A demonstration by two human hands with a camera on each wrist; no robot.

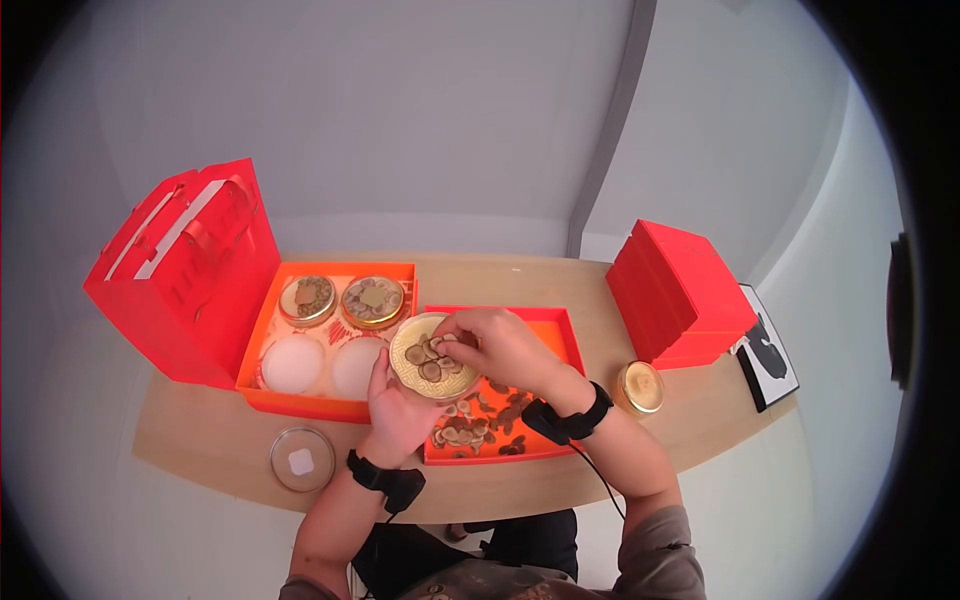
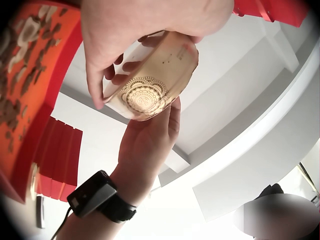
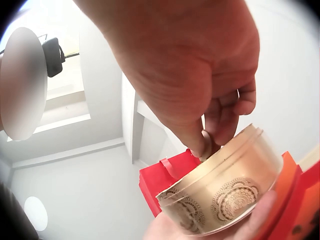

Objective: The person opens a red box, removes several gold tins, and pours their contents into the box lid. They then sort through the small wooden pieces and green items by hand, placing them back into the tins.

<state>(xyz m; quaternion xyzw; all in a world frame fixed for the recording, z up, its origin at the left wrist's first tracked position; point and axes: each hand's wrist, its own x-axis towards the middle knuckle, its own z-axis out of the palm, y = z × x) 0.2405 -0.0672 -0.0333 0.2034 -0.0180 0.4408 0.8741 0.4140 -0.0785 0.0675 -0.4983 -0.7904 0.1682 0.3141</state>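
Note:
My left hand (image 1: 398,418) holds a round clear jar (image 1: 405,338) from below and the side, tilted. It has a gold patterned lining, and lace-like medallions on its wall show in the right wrist view. Several round dried slices (image 1: 430,371) lie inside. Reaching over the rim, my right hand (image 1: 497,348) pinches a slice between thumb and fingers; the slice (image 3: 205,145) is mostly hidden by them. Below the hands, a shallow red tray (image 1: 500,459) with an orange floor holds many loose slices (image 1: 465,432).
An orange-red box (image 1: 300,404) at left holds two lidded jars (image 1: 373,301) and round white recesses (image 1: 292,363). Behind it stands a red gift bag (image 1: 190,290). A clear lid (image 1: 303,460) lies at front left. Red boxes (image 1: 680,295), another jar (image 1: 640,388) and a black-and-white box (image 1: 772,350) stand right.

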